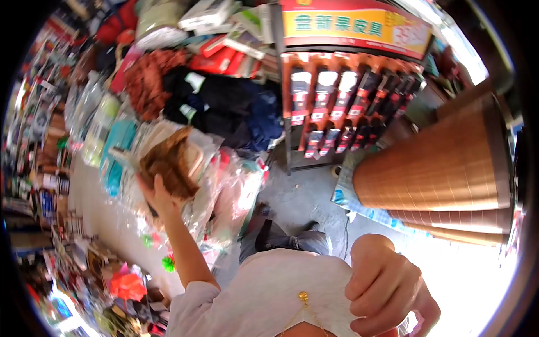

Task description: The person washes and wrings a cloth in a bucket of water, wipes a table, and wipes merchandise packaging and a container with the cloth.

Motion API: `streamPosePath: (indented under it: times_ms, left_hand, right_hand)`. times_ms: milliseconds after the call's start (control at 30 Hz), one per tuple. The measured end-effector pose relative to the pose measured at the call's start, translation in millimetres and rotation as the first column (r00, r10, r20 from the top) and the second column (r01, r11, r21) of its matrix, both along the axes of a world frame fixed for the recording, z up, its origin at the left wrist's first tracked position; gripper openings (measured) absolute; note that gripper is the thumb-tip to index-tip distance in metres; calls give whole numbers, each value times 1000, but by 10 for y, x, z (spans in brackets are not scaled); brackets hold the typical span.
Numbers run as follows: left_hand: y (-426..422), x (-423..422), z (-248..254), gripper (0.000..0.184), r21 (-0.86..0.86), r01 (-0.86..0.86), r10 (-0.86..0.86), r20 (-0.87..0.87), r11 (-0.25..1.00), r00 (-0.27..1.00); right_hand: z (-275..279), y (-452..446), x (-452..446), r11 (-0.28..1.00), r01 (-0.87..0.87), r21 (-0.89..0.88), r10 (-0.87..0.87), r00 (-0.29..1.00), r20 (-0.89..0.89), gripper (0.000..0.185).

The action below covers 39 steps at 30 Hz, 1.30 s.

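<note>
My left hand reaches out over a pile of plastic-wrapped goods, its fingers at the near edge of a brown cloth-like item. Whether it grips that item is not clear. Beneath and around the item lie clear plastic bags, and a teal package sits to the left. Close to the camera at the lower right, my right hand is raised in front of my white shirt with its fingers curled inward. Anything inside those fingers is hidden.
A rack of packaged belts under a red and yellow sign stands ahead. Large brown rolled mats lie at the right. Dark clothes and a rust-coloured cloth are heaped behind the plastic bags. Grey floor shows between.
</note>
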<state>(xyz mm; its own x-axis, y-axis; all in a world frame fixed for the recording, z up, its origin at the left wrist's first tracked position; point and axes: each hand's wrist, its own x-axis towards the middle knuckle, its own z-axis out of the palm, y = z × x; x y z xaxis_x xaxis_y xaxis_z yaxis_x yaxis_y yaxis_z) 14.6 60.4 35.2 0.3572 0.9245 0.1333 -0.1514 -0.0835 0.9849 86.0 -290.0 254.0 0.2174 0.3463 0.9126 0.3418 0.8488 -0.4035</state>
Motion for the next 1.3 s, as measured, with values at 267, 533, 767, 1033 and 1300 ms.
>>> streamPosePath:
  times_ms: [267,533,767,1033,1300]
  left_hand:
    - [-998,558,612,61,475,38,-17,-47,879,999]
    - [-3107,1635,490,49,420,751,-832,18,509,554]
    - [-4914,2614,1654,55,577,811,-987,-54,94,153]
    - [-5905,3515,2557,66,445,857,-934,110,-260,-340]
    - [-6079,3553,2514,75,549,693,-827,6,-467,-563]
  right_hand:
    - [-102,-1014,-26,954,283,103,-296,944,148,17]
    - [-1217,-2978,-170,148,911,-384,-950,22,-312,33]
    - [-1501,-4391,-114,-179,761,-623,-934,-331,-137,55]
    - [-1161,-4749,932,-16,793,-609,-978,-140,-156,66]
    - [-828,-4890,1781,269,542,-797,-961,213,-179,97]
